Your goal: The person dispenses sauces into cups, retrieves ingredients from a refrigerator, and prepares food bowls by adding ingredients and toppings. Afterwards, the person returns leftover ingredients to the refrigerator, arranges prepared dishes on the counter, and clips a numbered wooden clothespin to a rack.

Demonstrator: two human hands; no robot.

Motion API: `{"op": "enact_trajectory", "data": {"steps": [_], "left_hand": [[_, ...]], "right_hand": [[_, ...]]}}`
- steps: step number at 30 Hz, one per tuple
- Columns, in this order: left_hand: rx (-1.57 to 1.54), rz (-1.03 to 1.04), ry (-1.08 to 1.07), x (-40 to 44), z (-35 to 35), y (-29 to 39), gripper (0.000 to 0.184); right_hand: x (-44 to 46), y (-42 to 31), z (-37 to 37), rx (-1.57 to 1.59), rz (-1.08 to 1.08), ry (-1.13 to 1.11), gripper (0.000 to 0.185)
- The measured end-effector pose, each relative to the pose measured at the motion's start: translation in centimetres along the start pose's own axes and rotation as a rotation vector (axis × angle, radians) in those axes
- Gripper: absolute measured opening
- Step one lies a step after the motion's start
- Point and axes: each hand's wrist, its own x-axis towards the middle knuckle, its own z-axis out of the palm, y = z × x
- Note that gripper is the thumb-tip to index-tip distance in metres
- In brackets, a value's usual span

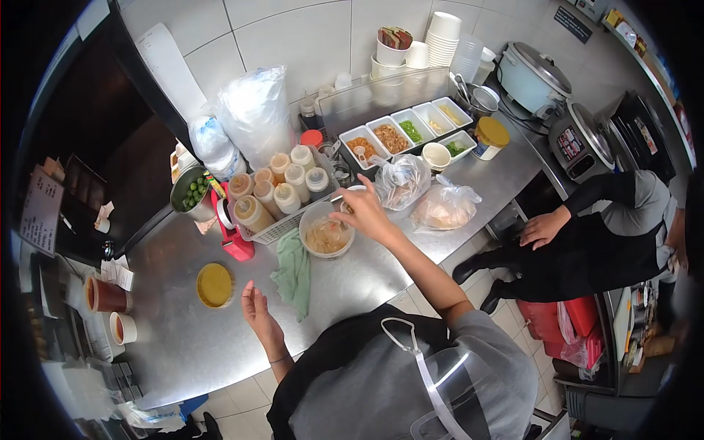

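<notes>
One clear round tub [323, 254], one green cloth [292, 273], two yellow lids [214, 284], two cookers [537, 86].

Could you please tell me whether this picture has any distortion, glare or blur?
In the head view, wide-lens distortion bends the tiled wall, with black corners; there too, glare whitens patches of the steel counter; same view, the right hand and tub look fairly sharp.

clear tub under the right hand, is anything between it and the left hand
Yes: the green cloth lies crumpled on the counter between the left hand and the clear tub. It looks low enough to reach over.
</notes>
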Motion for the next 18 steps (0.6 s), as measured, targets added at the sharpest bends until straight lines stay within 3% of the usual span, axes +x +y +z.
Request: {"op": "enact_trajectory", "data": {"steps": [6, 11, 18], "left_hand": [[0.008, -0.008, -0.021, 0.2, 0.1, -0.2, 0.031], [-0.013, -0.001, -0.018, 0.2, 0.0, -0.2, 0.031], [0.024, 0.006, -0.030, 0.3, -0.6, -0.9, 0.033]], "right_hand": [[1.5, -0.5, 1.5, -0.178, -0.169, -0.138, 0.037], [2.6, -0.2, 0.9, -0.156, -0.092, -0.160, 0.036], [2.4, 1.6, -0.3, 0.090, 0.032, -0.024, 0.032]]}}
